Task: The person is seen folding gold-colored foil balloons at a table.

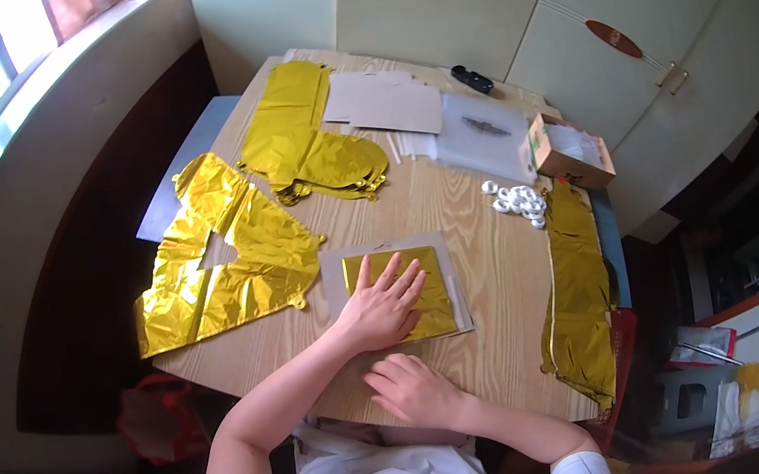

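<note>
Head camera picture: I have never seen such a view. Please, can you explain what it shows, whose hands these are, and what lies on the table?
A person wears the camera on the head, so it looks down at their own two bare hands; the round lens bends the edges. The left hand presses flat on a folded gold foil piece lying on a grey card. The right hand rests on the wooden table, holding nothing visible. Around them lie flat gold foil balloons, cardboard sheets, small white rings and a small open box.
</note>
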